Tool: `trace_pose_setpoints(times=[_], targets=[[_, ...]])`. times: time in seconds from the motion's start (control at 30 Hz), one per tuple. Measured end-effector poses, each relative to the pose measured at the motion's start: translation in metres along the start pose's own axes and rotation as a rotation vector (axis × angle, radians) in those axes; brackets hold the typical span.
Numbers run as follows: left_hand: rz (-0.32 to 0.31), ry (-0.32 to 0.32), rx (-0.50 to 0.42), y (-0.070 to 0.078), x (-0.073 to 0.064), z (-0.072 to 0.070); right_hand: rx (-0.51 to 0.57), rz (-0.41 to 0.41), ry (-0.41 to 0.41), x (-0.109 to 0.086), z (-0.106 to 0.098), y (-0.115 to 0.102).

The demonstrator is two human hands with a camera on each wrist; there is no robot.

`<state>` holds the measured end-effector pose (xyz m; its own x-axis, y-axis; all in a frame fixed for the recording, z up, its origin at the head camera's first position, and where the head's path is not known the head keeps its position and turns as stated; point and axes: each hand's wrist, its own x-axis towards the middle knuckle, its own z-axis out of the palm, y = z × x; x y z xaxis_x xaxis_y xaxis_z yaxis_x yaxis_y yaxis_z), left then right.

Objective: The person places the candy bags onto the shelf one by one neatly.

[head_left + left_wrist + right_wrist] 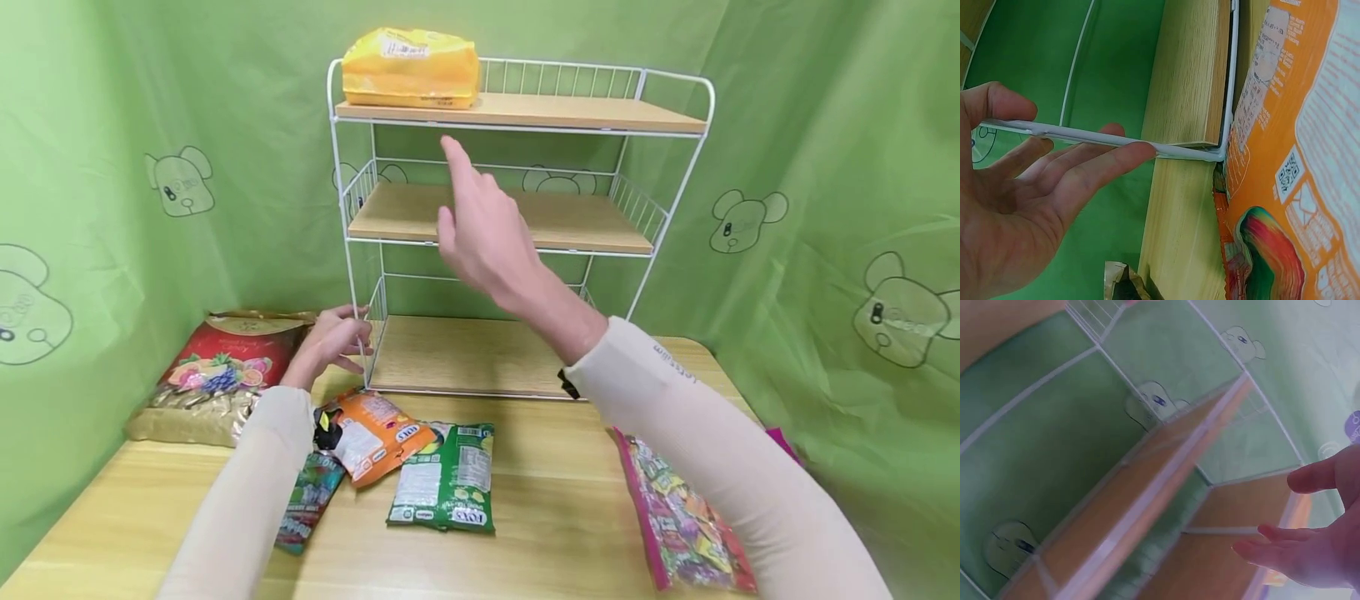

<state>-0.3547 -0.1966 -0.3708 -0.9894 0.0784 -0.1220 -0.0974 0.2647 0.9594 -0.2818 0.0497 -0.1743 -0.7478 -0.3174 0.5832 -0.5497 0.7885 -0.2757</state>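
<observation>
A white wire rack [525, 127] with wooden shelves stands on the table. My left hand [335, 340] holds its left front post [1097, 139], with the thumb on one side and fingers on the other in the left wrist view. My right hand [487, 229] is raised in front of the middle shelf [570, 221], holding nothing, its index finger extended upward. On the left end of the top shelf sits a yellow bag [411, 71], just above the right fingertips in the head view. Below my left hand, an orange snack bag [375, 433] lies by the rack's foot.
A green bag [442, 479] overlaps the orange one's corner. A teal bag [306, 504] lies partly behind my left sleeve. At the left is a large red and gold candy bag [225, 367]. A pink-edged candy bag [678, 521] lies at the right. Green cloth [247, 83] surrounds the table.
</observation>
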Motion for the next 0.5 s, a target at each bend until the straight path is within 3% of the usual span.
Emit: trace_pose_setpoints(times=[0.27, 0.5], targets=[[0.000, -0.013, 0.005, 0.001, 0.000, -0.001, 0.127, 0.036, -0.009, -0.029, 0.032, 0.033], [-0.006, -0.020, -0.008, 0.002, -0.002, -0.001, 0.121, 0.109, -0.162, -0.058, 0.063, 0.056]])
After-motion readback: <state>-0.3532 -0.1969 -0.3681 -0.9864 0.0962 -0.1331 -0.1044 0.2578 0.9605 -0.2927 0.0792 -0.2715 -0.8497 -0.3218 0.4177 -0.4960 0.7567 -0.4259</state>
